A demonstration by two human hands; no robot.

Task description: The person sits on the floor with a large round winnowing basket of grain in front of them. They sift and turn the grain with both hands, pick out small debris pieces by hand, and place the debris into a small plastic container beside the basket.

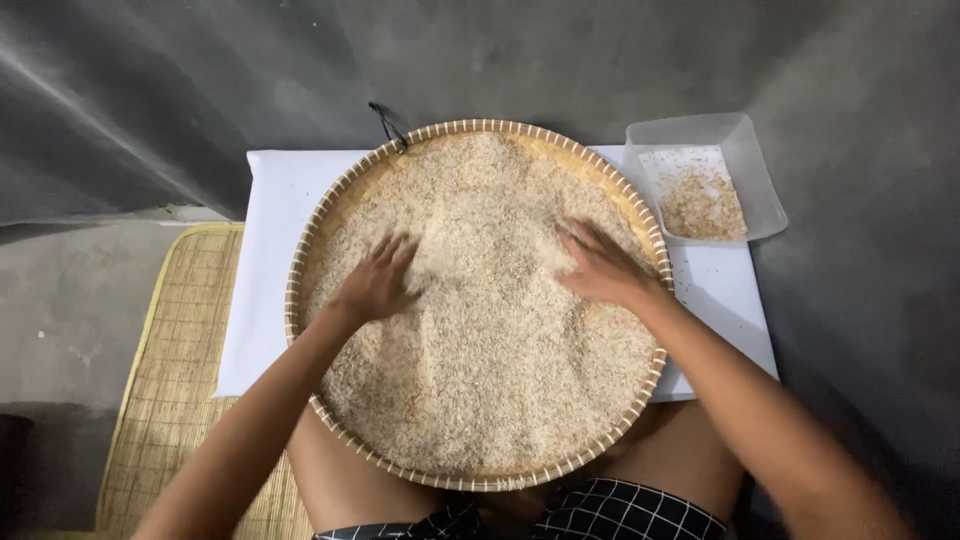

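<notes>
Rice grains close to the rim could be spilled

Rice grains (480,340) were spread in a thick layer over a round woven tray (300,270), which was rested on the lap of the person and partly on a white sheet (265,260). The left hand (378,283) was laid flat on the grains at the left of the middle, with the fingers stretched and slightly apart; nothing was gripped in it. The right hand (600,265) was laid on the grains at the right side, near the rim, with the fingers also stretched out and nothing was held.

The layer reached almost to the edge of the tray on the near side, so a wide sweep of either hand could probably push grains over the rim and onto the lap or the woven mat (180,380). The right hand looked a little blurred, so the risk was judged greater on that side. A few grains were already seen on the sheet just beside the right rim. The tray was not held by any hand, so it could be tilted if it was pressed hard on one side. A small plastic box (765,190) with some husks stood beside the far right rim, and it could be knocked by the right arm.
</notes>
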